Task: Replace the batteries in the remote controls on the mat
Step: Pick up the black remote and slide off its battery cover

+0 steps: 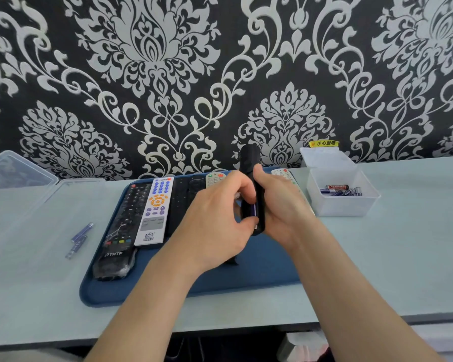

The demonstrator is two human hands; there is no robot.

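Observation:
A black remote stands upright above the blue mat; my right hand grips it from the right. Its open back shows a battery, and my left hand presses on that battery with thumb and fingers. On the mat lie a black THTF remote, a white remote with blue and orange buttons, another black remote and two light remotes partly hidden behind my hands.
A clear box at the right holds several batteries. Two or three loose blue batteries lie on the pale table left of the mat. A clear lidded container sits at the far left. Patterned wall stands close behind.

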